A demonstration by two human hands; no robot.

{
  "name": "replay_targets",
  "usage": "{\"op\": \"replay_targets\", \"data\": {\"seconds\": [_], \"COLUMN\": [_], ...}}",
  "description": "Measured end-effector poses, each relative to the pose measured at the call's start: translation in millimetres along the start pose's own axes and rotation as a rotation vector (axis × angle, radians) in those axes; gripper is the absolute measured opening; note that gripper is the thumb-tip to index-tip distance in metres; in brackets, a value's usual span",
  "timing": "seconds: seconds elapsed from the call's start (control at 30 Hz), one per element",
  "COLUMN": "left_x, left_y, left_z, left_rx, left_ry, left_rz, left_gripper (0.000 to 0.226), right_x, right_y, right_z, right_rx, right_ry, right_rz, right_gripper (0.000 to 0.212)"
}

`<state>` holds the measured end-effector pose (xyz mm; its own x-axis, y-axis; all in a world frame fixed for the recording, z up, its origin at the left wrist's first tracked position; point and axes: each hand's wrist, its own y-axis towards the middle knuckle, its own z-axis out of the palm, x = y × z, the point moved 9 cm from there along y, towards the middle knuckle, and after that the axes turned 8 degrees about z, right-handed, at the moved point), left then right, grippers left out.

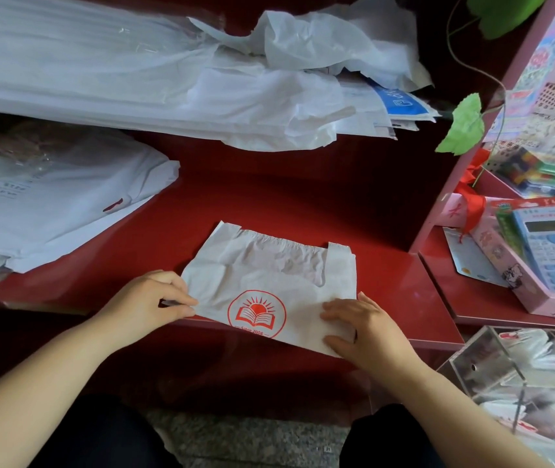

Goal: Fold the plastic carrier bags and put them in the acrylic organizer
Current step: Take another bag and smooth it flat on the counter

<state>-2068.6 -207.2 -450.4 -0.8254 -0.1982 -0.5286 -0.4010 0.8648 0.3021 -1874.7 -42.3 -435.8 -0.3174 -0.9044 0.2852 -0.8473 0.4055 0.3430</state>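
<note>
Counter: red. The work lies at its near edge, in front of the person.
Stacks: loose white bags piled at the back and on the left, well apart from the hands.
Organizer: clear acrylic, low on the right beyond the counter's corner. Folded bags already show through its wall.
Bag: white and spread flat between the hands. Its long axis runs away from the person and is skewed a little. The bottom edge is nearest the person and seems to overhang the counter edge.
Handles: both point away from the person, at the far end.
Logo: red book-and-sun print, midway between the two hands.
Left hand: thumb and fingers pinch the bag's left edge near the bottom corner.
Right hand: fingers lie fairly straight on the bag's right bottom corner and press it down without gripping.
Key relation: the bag lies to the right of the left hand's pinch. A lengthwise fold would likely carry that edge across the logo toward the pressing right hand.
Nearer hand: the right hand is closer to the organizer, so it probably suits the drop-in.
</note>
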Motion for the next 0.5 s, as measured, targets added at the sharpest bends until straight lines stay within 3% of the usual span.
{"op": "replay_targets", "data": {"seconds": [0.13, 0.3, 0.4, 0.5], "left_x": [-12.7, -40.0, -49.1, -70.2], "left_y": [-5.3, -12.7, -12.2, -11.2], "left_z": [-6.9, -20.8, -25.6, -19.9], "left_rx": [-0.157, -0.404, -0.465, -0.466], "left_ry": [0.148, 0.220, 0.258, 0.373], "left_rz": [0.139, 0.362, 0.374, 0.476], "left_gripper": [0.005, 0.060, 0.061, 0.045], "right_x": [7.6, 12.7, 16.7, 28.9], "right_y": [-6.4, -6.2, -6.0, -2.7], "right_z": [8.3, -8.3, 0.2, 5.4], "right_rx": [0.040, -0.152, -0.081, -0.099], "right_ry": [-0.162, -0.169, -0.218, -0.252], "right_rz": [-0.052, -0.103, -0.113, -0.142], "right_gripper": [0.047, 0.031, 0.058, 0.062]}}
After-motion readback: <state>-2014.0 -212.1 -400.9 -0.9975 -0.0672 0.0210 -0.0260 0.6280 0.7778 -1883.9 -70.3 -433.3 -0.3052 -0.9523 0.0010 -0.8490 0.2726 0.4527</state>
